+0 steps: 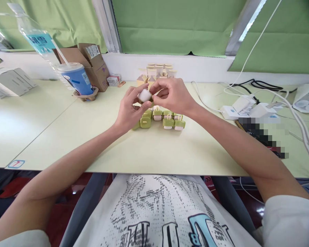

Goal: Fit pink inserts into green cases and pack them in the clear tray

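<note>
My left hand [130,108] grips a small white rounded case [145,95] between thumb and fingers, above the middle of the table. My right hand [171,94] is closed in a pinch at the case's right edge; its fingertips partly hide what they hold there. Just below the hands stand several small green-and-white cases [168,123] with pale loops on top. A plain green case [145,122] lies to their left, partly behind my left hand.
Small open boxes [159,70] stand against the wall behind my hands. To the left are a blue cup [78,80] with a straw, a plastic bottle [37,39] and an open cardboard box [96,70]. White power strips [231,112] and cables lie on the right.
</note>
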A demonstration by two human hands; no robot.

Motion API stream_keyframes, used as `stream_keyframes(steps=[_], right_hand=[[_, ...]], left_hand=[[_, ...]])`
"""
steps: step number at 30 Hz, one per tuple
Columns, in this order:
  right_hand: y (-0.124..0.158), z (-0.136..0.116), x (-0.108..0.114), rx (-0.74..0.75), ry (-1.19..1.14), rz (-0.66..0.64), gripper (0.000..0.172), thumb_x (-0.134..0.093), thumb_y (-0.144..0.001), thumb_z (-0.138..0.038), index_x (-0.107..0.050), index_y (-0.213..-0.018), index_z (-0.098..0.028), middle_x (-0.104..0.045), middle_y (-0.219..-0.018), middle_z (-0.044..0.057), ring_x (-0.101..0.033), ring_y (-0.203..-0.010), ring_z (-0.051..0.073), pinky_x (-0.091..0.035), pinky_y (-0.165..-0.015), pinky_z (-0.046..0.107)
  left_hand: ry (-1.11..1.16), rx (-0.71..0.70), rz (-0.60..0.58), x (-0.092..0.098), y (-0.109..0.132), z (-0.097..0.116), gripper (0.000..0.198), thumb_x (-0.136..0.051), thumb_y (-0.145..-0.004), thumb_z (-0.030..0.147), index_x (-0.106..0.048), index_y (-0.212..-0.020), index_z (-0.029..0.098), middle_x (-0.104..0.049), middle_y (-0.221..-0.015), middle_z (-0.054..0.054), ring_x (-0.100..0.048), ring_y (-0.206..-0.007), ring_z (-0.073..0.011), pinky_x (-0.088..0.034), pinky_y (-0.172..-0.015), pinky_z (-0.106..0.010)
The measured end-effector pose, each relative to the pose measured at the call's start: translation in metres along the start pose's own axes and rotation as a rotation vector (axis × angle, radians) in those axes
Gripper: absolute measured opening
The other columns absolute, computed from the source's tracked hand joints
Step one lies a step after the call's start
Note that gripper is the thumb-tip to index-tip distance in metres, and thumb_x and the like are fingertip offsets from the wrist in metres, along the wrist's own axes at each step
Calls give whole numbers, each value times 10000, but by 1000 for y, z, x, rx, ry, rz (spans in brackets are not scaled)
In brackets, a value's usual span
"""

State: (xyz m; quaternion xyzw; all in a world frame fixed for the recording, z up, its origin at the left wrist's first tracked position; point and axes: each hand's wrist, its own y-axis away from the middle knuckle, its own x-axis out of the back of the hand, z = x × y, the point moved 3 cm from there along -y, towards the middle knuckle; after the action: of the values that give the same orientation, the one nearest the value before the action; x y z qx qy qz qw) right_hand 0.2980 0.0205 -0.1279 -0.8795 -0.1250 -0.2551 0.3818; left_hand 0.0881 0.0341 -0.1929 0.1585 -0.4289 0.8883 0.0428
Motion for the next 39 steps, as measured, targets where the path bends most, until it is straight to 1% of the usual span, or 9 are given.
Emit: stream_keyframes(steps=[2, 5, 12, 17, 23, 27, 31, 37, 39], right_hand=[[1, -1, -1, -7, 46, 32, 130, -894, -958, -333, -818, -1000, -236, -877, -1011, 66, -876, -971, 279, -755, -862, 405], [3, -5, -1, 1, 87, 37, 87, -872, -965, -322, -859, -1013, -250, -880, -956, 47, -880, -984, 296, -754, -903, 428], [2, -8, 1, 39, 143, 26, 149, -818, -1012, -332, -912, -1097, -253, -905, -1034, 47, -878, -1049, 309, -756, -948, 446], [0, -5, 5, 39, 130, 62, 198, -898, -968, -418, -925, -1090, -265, -915, -1022, 43, -876, -1034, 320, -765, -915, 444], [-1, -2, 10, 53, 115, 65, 150, -865, -991, -379, -928, -1016, -244, -913, -1034, 51, -868, -994, 286, -752, -910, 414], [-5, 5, 13, 41, 25, -31, 315, -880, -992, -439, -929, -1203, -212, -911, -1182, 88, -866, -1051, 280, -756, -895, 399], [-8, 12, 14, 83, -40, -171, 481, -997, -883, -484, -913, -1292, -247, -896, -1285, 78, -842, -1061, 262, -754, -912, 398], [-8, 17, 9, 95, 11, -116, 472, -1022, -872, -474, -895, -1254, -227, -881, -1220, 84, -824, -1033, 268, -738, -889, 409], [-8, 15, 7, 89, 4, -114, 484, -1021, -869, -480, -889, -1252, -215, -876, -1223, 90, -822, -1040, 271, -737, -892, 407]], left_hand=[[34, 17, 3, 0, 1, 3, 661, -765, -1068, 821, -754, -1540, 359, -756, -1377, -90, -807, -878, -170, -694, -640, -264], [74, 45, 21, 1, 2, 9, 671, -823, -1049, 787, -728, -1552, 353, -780, -1372, -71, -815, -834, -144, -698, -606, -237], [127, 58, 57, 3, 1, 15, 554, -929, -995, 704, -807, -1303, 260, -823, -1340, -81, -873, -897, -194, -775, -650, -284], [127, 14, 38, 5, -6, 12, 487, -930, -1008, 664, -825, -1297, 287, -798, -1340, -67, -887, -944, -215, -820, -735, -353], [134, 19, 37, 8, -10, 13, 503, -957, -997, 628, -842, -1334, 274, -787, -1377, -86, -892, -962, -215, -829, -786, -368], [178, 52, 42, 6, -8, 13, 576, -961, -951, 724, -867, -1327, 298, -804, -1374, -74, -904, -1023, -238, -835, -861, -380], [165, 61, 59, 6, -6, 9, 615, -920, -965, 783, -862, -1380, 333, -831, -1435, -64, -901, -1139, -278, -829, -907, -405], [25, -47, 141, 11, -3, 14, 571, -901, -1008, 746, -874, -1390, 324, -870, -1322, -66, -849, -1293, -285, -786, -1100, -454], [7, -87, 141, 11, -3, 16, 549, -866, -1036, 750, -873, -1396, 335, -857, -1334, -70, -826, -1331, -292, -778, -1118, -473]])
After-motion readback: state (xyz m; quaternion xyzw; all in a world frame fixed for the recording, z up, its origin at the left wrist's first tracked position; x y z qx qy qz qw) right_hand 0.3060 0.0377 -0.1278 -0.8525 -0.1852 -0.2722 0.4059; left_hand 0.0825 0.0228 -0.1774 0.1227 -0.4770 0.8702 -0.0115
